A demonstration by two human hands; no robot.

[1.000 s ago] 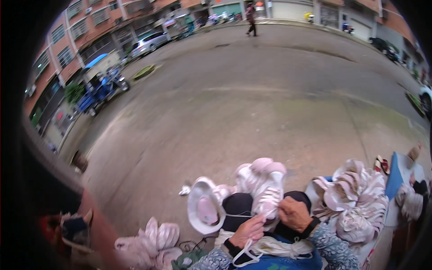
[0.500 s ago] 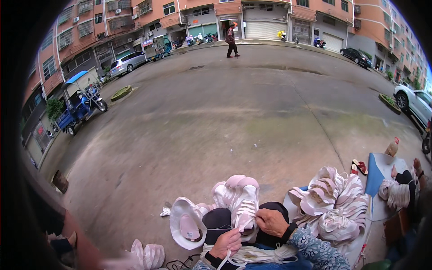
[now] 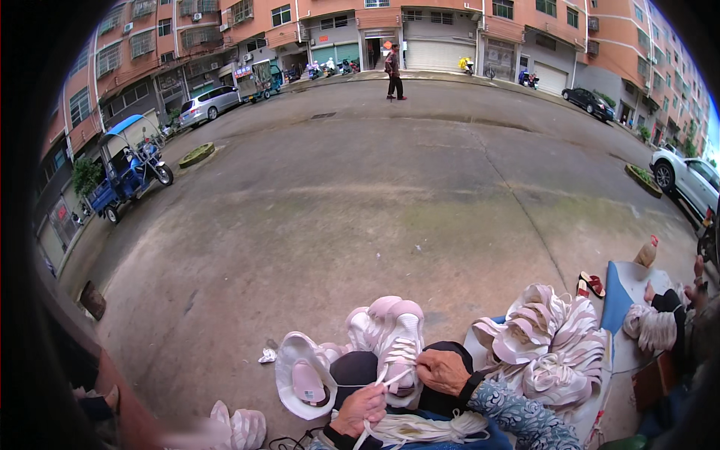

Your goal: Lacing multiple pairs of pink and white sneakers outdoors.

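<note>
Head view: hands (image 3: pixel 405 390) lacing pink shoe (image 3: pixel 397 352) — pile (image 3: pixel 547 352) perhaps in tub.

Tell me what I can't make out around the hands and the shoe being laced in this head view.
- Left hand: its wrist is cut off by the lower edge; its grip on the white lace is too small to judge.
- Right hand: it rests on the pink-and-white shoe; its fingertips are hidden behind the shoe.
- Lace bundle: partly cut off by the lower edge.
- Shoe pile: the shoes overlap, so they cannot be counted.
</note>
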